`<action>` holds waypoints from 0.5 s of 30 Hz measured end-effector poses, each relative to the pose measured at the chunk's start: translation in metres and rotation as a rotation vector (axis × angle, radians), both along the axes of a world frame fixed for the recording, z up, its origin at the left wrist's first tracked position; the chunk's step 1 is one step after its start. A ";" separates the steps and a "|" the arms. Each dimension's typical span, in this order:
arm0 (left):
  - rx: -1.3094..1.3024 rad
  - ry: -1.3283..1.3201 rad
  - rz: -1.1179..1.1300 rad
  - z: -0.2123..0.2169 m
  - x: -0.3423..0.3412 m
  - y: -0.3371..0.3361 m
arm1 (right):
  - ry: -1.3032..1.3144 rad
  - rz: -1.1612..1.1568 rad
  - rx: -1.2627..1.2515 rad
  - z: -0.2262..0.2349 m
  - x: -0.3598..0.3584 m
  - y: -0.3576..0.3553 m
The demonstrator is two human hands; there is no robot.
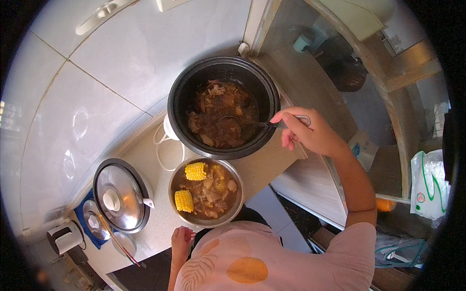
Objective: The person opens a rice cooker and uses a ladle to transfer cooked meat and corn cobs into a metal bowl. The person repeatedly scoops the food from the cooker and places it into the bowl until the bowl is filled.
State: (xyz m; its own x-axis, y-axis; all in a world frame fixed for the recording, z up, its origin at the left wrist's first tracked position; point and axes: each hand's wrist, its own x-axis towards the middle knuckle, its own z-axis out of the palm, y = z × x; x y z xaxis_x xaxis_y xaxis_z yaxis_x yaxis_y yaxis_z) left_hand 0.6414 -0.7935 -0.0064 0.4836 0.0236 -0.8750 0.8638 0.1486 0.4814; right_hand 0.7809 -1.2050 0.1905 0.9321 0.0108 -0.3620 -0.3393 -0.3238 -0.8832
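A black round cooker pot (175,119) holds brown stew of meat chunks in broth. My right hand (310,131) is closed on the handle of a ladle (268,124), and the ladle's bowl end dips into the stew. In front of the pot stands a steel bowl (241,194) filled with similar stew and two yellow pieces of corn on the cob (195,171). My left hand (182,236) is beside that bowl's near left rim, its fingers curled together with nothing visible in them.
To the left on the counter (160,196) are a steel cooker lid (126,199), a smaller lid (94,218), chopsticks (116,240) and a white bowl (124,245). A white cord (160,155) curls beside the pot. Glass-doored cabinetry (310,72) borders the right side.
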 end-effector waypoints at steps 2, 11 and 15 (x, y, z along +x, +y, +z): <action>-0.008 -0.017 0.003 0.000 -0.001 0.001 | 0.002 -0.002 -0.037 0.004 -0.001 0.001; -0.058 -0.085 0.036 -0.007 -0.009 0.005 | -0.001 -0.285 0.136 -0.005 0.003 0.002; -0.046 -0.106 0.022 -0.002 -0.011 0.004 | -0.069 -0.312 0.149 0.003 -0.004 0.000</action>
State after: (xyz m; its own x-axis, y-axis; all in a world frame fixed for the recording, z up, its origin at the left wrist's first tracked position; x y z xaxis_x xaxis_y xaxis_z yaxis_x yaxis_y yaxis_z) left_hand 0.6302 -0.7898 -0.0085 0.5734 -0.0036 -0.8193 0.8047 0.1904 0.5624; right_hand 0.7771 -1.2049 0.1933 0.9211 -0.2303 -0.3139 -0.3393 -0.0794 -0.9373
